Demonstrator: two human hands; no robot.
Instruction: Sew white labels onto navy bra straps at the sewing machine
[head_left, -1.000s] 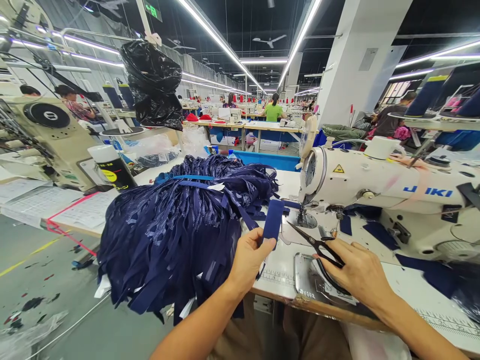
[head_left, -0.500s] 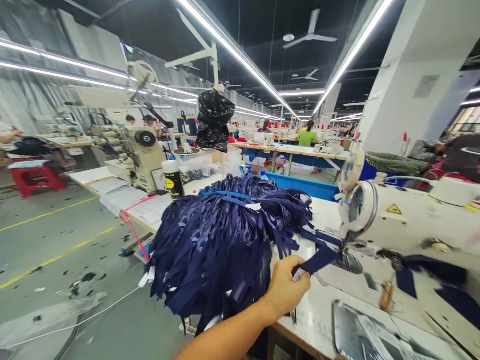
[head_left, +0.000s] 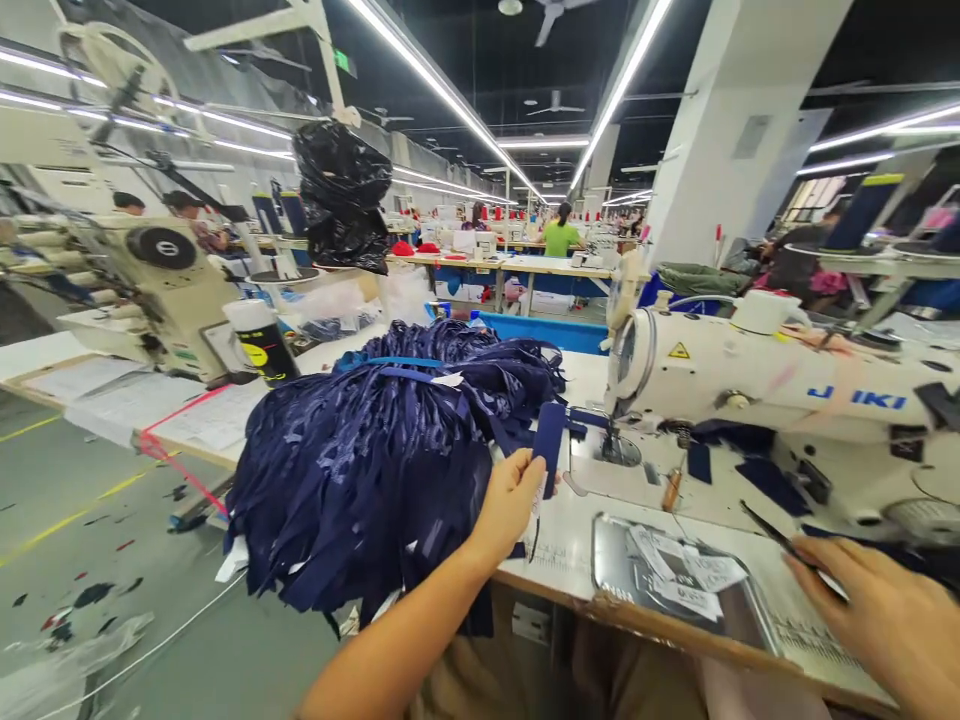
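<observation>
Head view: the right hand (head_left: 881, 605) covers the handles of dark scissors (head_left: 771, 531); whether its grip is tight cannot be told. Well left, the left hand (head_left: 516, 497) pinches a navy strip (head_left: 551, 437), long axis nearly upright, lower end obscured, between navy heap (head_left: 367, 480) and sewing machine (head_left: 712, 355).

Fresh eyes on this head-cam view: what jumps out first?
Probably the big heap of navy-blue fabric strips left of centre, with a crinkled black plastic bag hanging beyond it. Then the white sewing machine with blue lettering on the right. Nearest, the left hand pinches a flat navy-blue strip; at lower right, the right hand is on slim black scissors.
</observation>
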